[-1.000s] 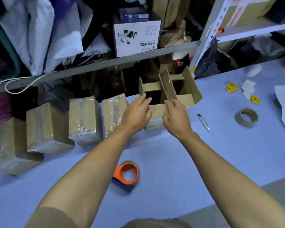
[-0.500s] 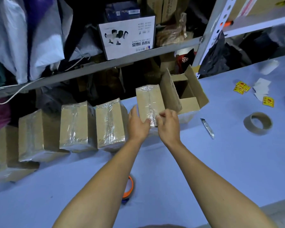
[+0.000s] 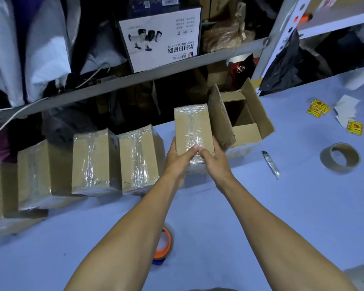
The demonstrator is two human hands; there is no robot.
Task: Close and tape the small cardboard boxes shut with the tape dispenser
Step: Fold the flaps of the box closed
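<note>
Both hands grip one small brown cardboard box wrapped in clear tape [image 3: 190,128], held at centre frame above the blue counter [image 3: 282,217]. The left hand [image 3: 178,159] clasps its near left side and the right hand [image 3: 213,159] its near right side, thumbs meeting on top. Just beside it at 3 o'clock sits an open brown cardboard box [image 3: 246,120]. At 9 o'clock stand two taped cardboard boxes [image 3: 114,162]. An orange tape dispenser [image 3: 163,245] lies at 6 o'clock, partly hidden by the left forearm.

Head view (downward) over table [image 3: 282,206]
</note>
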